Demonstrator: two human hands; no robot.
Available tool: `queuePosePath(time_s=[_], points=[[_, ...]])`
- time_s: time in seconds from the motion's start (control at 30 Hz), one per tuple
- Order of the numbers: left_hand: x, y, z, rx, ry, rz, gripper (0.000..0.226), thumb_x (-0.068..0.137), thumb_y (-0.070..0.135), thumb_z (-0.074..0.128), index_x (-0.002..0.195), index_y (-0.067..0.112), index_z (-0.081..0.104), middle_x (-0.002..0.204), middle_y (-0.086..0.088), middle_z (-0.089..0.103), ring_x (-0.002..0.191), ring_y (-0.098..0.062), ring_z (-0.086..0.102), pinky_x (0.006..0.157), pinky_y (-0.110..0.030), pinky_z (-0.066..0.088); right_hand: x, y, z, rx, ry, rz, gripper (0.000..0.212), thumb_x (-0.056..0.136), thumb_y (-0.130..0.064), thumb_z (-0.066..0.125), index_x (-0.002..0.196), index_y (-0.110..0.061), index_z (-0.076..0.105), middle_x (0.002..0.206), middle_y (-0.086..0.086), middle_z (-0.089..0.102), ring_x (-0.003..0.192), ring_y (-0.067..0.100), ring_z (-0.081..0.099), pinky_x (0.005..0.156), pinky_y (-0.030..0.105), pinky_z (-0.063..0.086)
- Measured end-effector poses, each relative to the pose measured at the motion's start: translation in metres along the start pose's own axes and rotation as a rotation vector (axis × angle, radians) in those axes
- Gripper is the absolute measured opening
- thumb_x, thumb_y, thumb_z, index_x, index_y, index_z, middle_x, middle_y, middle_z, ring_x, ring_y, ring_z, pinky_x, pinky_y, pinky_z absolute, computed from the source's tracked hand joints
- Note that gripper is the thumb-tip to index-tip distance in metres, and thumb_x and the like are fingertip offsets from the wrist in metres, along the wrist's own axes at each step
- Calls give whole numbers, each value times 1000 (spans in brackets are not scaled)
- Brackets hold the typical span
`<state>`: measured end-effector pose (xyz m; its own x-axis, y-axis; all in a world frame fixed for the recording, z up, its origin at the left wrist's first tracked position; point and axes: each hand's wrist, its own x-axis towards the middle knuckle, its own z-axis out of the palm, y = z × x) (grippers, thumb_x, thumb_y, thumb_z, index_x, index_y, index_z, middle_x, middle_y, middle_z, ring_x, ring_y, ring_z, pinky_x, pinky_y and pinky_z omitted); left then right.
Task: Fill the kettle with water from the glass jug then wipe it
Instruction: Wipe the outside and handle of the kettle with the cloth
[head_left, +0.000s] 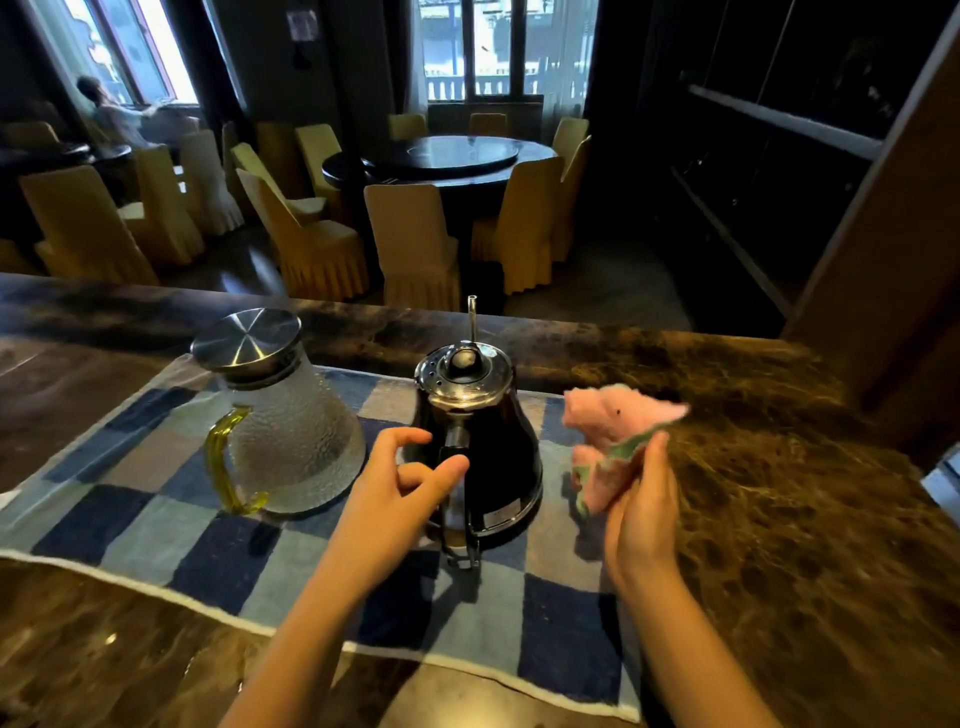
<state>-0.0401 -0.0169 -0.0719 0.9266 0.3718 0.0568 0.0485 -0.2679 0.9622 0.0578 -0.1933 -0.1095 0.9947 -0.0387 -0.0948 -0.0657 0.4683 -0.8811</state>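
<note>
Currently the kettle (498, 457) stands upright on the checked mat (156, 509) at mid worktop (779, 493), chrome lid (462, 376) on, thin spout (472, 317) pointing away from the person. The glass jug (296, 431) is just beside it on the left, steel lid on, also on the mat, not touching the kettle. Filling looks done and wiping not yet started, judging by both lids being on. The water level in the black kettle can't be seen.

Left hand (405, 483): fingers parted and half-curled, at the kettle handle (456, 441), thumb in front of it. No grip on it visible, and contact can't be confirmed. Right hand (641, 509): pinching a bunched pink cloth (608, 421) with a green edge, held up right of the kettle, clear of it.

Risks from here:
- A sideways wipe from the right with no brace on the handle could shove the kettle left into the jug. The gap is small, and glass hitting metal means a chip or a tipped jug.
- The kettle sits on soft mat, not bare worktop. A hard rub could ruck the mat and rock the base.
- If the kettle is full, any tilt sends water out of the spout onto the mat and the far worktop edge.
- Loose cloth corners could snag the lid knob or the spout and drag the lid off.
- A loose pinch on the cloth could let it slip mid-wipe.

The left hand probably needs a firm hold on the handle before the cloth touches.
</note>
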Motion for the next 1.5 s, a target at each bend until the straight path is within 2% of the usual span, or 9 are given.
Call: queuePosePath(time_s=[0.1, 0.23, 0.43, 0.57, 0.7, 0.83, 1.0, 1.23, 1.5], points=[[1, 1, 0, 65, 64, 61, 78, 61, 64, 60, 127, 26, 41, 93, 5, 65, 85, -6, 63, 69, -13, 49, -5, 9, 13, -202, -240, -55, 55, 91, -50, 33, 122, -12, 57, 109, -1, 70, 98, 12, 64, 85, 24, 52], [11, 10, -1, 311, 66, 192, 88, 63, 65, 68, 136, 36, 30, 132, 19, 41, 119, 1, 42, 98, -24, 36, -9, 47, 40, -515, -479, -297, 46, 96, -42, 25, 142, -43, 19, 156, -13, 21, 144, 4, 19, 117, 29, 16], [15, 9, 3, 397, 82, 237, 81, 64, 49, 68, 135, 45, 28, 133, 16, 50, 119, -4, 49, 91, -30, 42, 52, 49, 54, -494, -389, -1, 45, 102, -37, 25, 137, -18, 46, 142, 6, 50, 133, 19, 43, 113, 40, 33], [13, 8, -1, 353, 58, 243, 77, 69, 40, 71, 127, 62, 25, 120, 32, 48, 101, 23, 46, 81, -14, 35, 50, 53, 48, -393, -300, 143, 40, 102, -29, 32, 130, -12, 54, 129, 11, 59, 122, 26, 53, 106, 40, 41], [17, 3, -17, 247, -52, 176, 82, 67, 36, 74, 123, 67, 23, 117, 46, 42, 104, 31, 42, 88, -12, 36, 14, 59, 34, -269, -266, 81, 38, 101, -26, 33, 129, -15, 55, 128, 20, 60, 120, 36, 55, 100, 49, 46], [23, 1, -31, 144, -175, 134, 82, 63, 40, 72, 133, 55, 31, 135, 33, 44, 126, 14, 38, 100, -20, 36, 14, 24, 55, -267, -452, -109, 37, 97, -42, 35, 131, -43, 50, 135, -20, 52, 124, -7, 47, 94, 7, 41], [26, -1, -34, 114, -193, 142, 83, 67, 34, 75, 137, 45, 33, 138, 27, 46, 128, 9, 40, 101, -23, 40, 49, 35, 72, -431, -421, -84, 41, 102, -34, 29, 134, -20, 51, 137, 5, 56, 129, 19, 48, 111, 43, 35], [26, -7, -31, 98, -130, 172, 82, 61, 40, 74, 134, 43, 38, 134, 25, 49, 125, 8, 44, 84, -3, 42, 31, 76, 32, -447, -196, 106, 33, 100, -31, 32, 116, -20, 59, 116, 17, 63, 112, 35, 57, 100, 52, 44], [26, -14, -23, 83, -41, 200, 74, 65, 27, 76, 124, 54, 41, 122, 41, 51, 119, 16, 45, 78, 1, 42, -13, 44, 49, -332, -383, -267, 40, 95, -43, 30, 133, -51, 39, 147, -19, 38, 136, -4, 31, 112, 19, 27]])
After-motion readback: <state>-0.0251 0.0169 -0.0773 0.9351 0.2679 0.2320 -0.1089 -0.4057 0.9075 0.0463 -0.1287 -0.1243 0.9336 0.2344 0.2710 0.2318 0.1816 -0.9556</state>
